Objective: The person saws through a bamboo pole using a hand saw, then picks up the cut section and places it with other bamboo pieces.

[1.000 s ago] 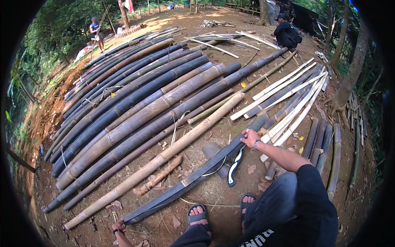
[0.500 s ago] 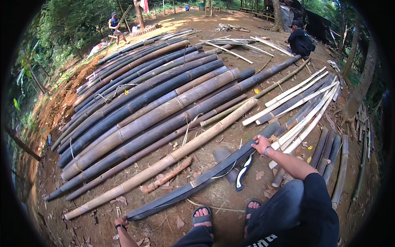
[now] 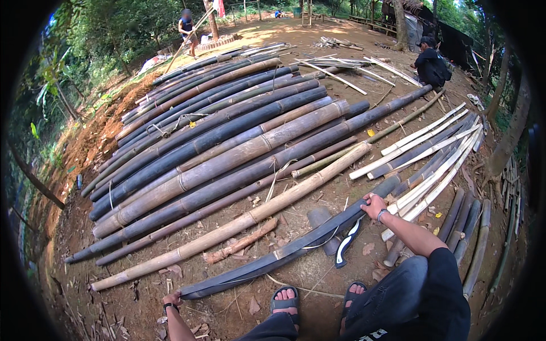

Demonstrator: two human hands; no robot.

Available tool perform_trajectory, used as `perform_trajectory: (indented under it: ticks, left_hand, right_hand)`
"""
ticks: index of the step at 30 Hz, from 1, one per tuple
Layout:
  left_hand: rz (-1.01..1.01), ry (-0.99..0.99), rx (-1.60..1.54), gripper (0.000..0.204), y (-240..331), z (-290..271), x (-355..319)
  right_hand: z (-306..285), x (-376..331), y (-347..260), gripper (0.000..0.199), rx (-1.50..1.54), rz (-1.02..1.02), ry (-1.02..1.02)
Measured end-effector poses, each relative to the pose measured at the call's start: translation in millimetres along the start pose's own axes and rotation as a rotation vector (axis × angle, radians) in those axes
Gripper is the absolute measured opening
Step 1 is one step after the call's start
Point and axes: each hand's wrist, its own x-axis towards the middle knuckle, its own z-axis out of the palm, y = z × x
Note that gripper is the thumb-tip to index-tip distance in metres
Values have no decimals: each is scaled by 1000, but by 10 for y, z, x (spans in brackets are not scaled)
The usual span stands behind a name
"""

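A long, dark split bamboo strip (image 3: 267, 262) lies slantwise in front of me, its near end low on the left. My left hand (image 3: 172, 299) is closed around that near end. Farther up and to the right, my right hand (image 3: 373, 206) grips the same strip near its far part. Beneath the strip sits a short, thick bamboo piece (image 3: 319, 217). Beside it on the soil is a curved black-and-white handle (image 3: 346, 245); whether a blade belongs to it I cannot tell. A thin pale strand (image 3: 318, 245) hangs by the strip.
A pale bamboo pole (image 3: 239, 224) and a big row of dark poles (image 3: 227, 159) spread beyond the strip. A rough wood chunk (image 3: 242, 241) lies between. On the right are pale split strips (image 3: 435, 187) and short poles (image 3: 458, 227). One person (image 3: 433, 65) crouches far right; another (image 3: 187, 31) stands far left.
My view has shifted a little, so the scene sits farther right. Both hands keep their hold on the strip. The standing person's long pole has swung to a lower slant.
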Motion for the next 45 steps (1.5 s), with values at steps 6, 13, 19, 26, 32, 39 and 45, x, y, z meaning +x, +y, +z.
perform_trajectory:
  ticks: [6,13,19,26,32,39,45]
  left_hand:
    - [65,-10,-7,31,-204,-284,246]
    - [39,3,0,31,-89,24,220]
    - [29,-22,47,37,-118,-35,287]
    - [45,10,-3,32,-152,-45,317]
    - [31,-40,59,34,-125,-70,220]
    - [44,24,66,31,-133,-117,205]
    - [57,43,22,29,-119,15,168]
  right_hand:
    - [65,25,-161,42,14,-43,-23]
    - [-16,9,25,43,-27,-12,-13]
    - [10,15,-15,42,2,-20,24]
    - [-39,-46,-95,41,37,-6,25]
    - [-40,-43,-127,40,55,2,11]
    - [27,22,-63,41,30,-27,22]
    - [-43,-53,-63,40,9,-15,36]
